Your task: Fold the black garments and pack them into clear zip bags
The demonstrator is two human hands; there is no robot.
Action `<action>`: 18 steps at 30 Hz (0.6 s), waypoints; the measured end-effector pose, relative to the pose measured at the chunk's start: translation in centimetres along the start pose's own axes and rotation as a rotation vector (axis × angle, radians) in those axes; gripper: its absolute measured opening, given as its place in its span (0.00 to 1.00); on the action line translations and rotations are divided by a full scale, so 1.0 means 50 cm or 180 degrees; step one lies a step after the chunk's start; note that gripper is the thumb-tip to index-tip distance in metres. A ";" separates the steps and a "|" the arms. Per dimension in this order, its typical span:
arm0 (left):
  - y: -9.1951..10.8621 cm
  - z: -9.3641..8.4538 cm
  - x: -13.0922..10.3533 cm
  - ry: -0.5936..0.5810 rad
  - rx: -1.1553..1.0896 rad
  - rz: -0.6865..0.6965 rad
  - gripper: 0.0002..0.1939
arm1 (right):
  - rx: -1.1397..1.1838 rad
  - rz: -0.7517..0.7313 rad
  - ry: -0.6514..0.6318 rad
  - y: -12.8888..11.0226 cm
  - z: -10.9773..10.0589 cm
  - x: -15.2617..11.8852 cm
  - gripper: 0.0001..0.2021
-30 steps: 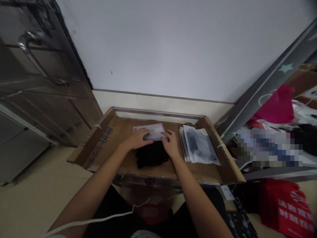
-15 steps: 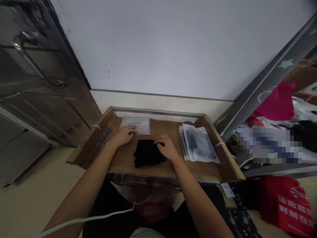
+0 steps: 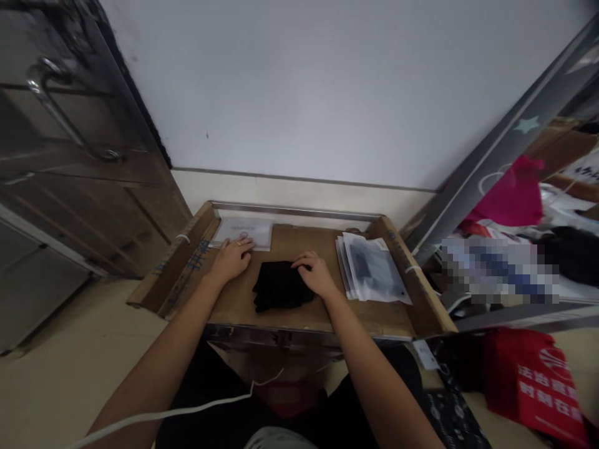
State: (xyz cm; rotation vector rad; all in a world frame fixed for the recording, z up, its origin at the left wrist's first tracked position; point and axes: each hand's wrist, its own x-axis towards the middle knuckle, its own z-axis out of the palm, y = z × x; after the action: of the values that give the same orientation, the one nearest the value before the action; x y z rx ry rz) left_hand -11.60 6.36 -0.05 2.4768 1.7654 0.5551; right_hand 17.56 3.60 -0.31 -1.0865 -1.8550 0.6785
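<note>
My left hand (image 3: pixel 233 255) lies with its fingers stretched over the near edge of a flat, frosted plastic bag (image 3: pixel 255 232) with faint print, at the far left of the cardboard surface. A folded black cloth item (image 3: pixel 278 285) sits in the middle, in front of me. On its right upper edge rests my right hand (image 3: pixel 314 273), thumb apart from the slightly bent fingers. To the right lie several overlapping frosted bags (image 3: pixel 377 274); something dark shows inside the top one.
The cardboard (image 3: pixel 299 237) has raised side flaps, tied with white string. A white wall (image 3: pixel 299 93) stands behind, a door with a metal handle (image 3: pixel 65 118) at left. At right are a cluttered shelf and a red bag (image 3: pixel 538 380). A white cord (image 3: pixel 187 409) crosses my left forearm.
The printed bag at the far left has slid leftward under my left hand, which now lies flatter and more spread. My right hand stays on the black cloth.
</note>
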 end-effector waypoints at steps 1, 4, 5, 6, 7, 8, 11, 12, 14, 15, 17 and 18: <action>0.000 0.003 0.001 0.0009 0.0023 -0.0014 0.24 | 0.0105 0.0027 0.0036 -0.001 -0.001 0.001 0.14; 0.006 0.000 0.004 0.0241 0.0062 0.0054 0.26 | 0.0536 0.0207 0.0246 -0.003 -0.006 0.007 0.11; 0.016 -0.004 0.003 0.0378 0.0007 0.0128 0.27 | 0.0676 0.0301 0.0339 -0.003 -0.009 0.009 0.09; 0.032 -0.010 -0.002 0.0515 -0.0095 0.0229 0.26 | 0.0790 0.0405 0.0437 -0.003 -0.011 0.011 0.08; 0.055 -0.016 -0.009 0.0622 -0.0235 0.0365 0.26 | 0.0871 0.0511 0.0531 -0.003 -0.013 0.013 0.07; 0.083 -0.023 -0.020 0.0691 -0.0399 0.0520 0.24 | 0.0925 0.0607 0.0621 -0.003 -0.014 0.014 0.06; 0.191 -0.030 -0.066 0.0388 -0.0761 0.1087 0.20 | 0.1082 0.0814 0.0840 -0.001 -0.017 0.017 0.07; 0.226 -0.027 -0.082 0.0226 -0.0735 0.1226 0.22 | 0.1195 0.0876 0.0899 0.000 -0.017 0.017 0.07; 0.284 -0.014 -0.106 0.0040 -0.0574 0.1197 0.29 | 0.1517 0.1007 0.0995 0.003 -0.017 0.018 0.07; 0.305 -0.005 -0.113 0.0017 -0.0467 0.1081 0.29 | 0.1686 0.1074 0.1044 0.005 -0.017 0.018 0.07; 0.328 0.010 -0.115 0.0026 -0.0339 0.0785 0.25 | 0.1965 0.1168 0.1146 0.008 -0.017 0.018 0.07; 0.332 0.015 -0.112 0.0060 -0.0337 0.0646 0.22 | 0.2061 0.1197 0.1177 0.009 -0.017 0.018 0.07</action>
State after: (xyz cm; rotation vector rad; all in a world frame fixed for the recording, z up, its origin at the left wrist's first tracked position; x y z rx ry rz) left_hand 2.08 -4.46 1.87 2.6001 1.4576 0.6681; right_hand 18.27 4.63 0.14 -1.0319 -1.0084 1.1122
